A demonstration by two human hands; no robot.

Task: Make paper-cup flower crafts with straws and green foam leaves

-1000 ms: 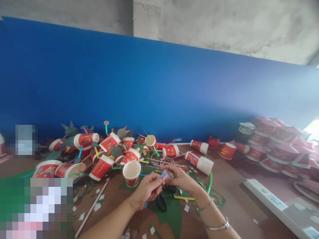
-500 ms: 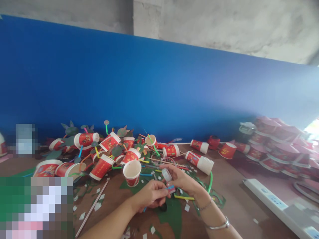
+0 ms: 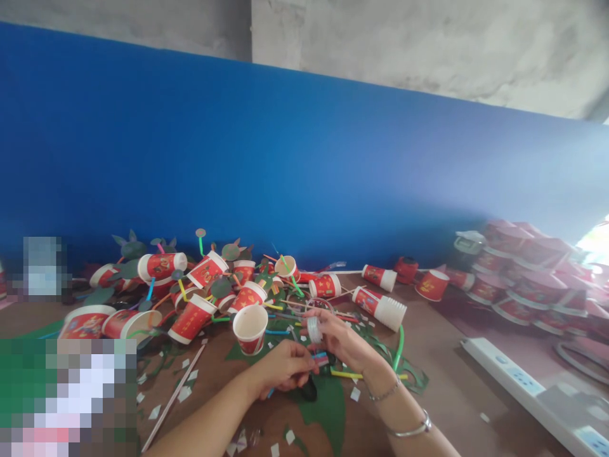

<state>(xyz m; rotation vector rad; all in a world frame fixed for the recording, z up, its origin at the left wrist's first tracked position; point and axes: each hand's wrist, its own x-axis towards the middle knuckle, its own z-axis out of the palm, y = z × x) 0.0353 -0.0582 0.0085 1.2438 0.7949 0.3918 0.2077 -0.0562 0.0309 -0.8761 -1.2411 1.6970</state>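
Low in the middle, my left hand [image 3: 285, 367] is closed in a pinch around a thin blue straw [image 3: 271, 393]. A small blue and reddish piece [image 3: 321, 359] sticks out past its fingertips, between the two hands. My right hand [image 3: 340, 339] curls its fingers around what looks like a small roll of clear tape [image 3: 314, 330]. Its lower fingers are close to the blue and reddish piece; I cannot tell if they touch. Just beyond my left hand a red and white paper cup [image 3: 250, 330] stands upright with its mouth up. Under the hands lie green paper scraps [image 3: 326, 412] and a black object [image 3: 310, 388], partly hidden.
Red paper cups with bent straws and paper shapes are heaped at left [image 3: 193, 318]. Stacked cups [image 3: 380, 309] lie behind my right hand. At right are a white power strip [image 3: 509, 371] and piled decorated cups [image 3: 537, 285]. A blue panel [image 3: 304, 158] stands behind.
My right hand has shifted slightly up and left, and its tape roll has turned more upright. My left hand keeps its pinch. The whole view has moved a little.
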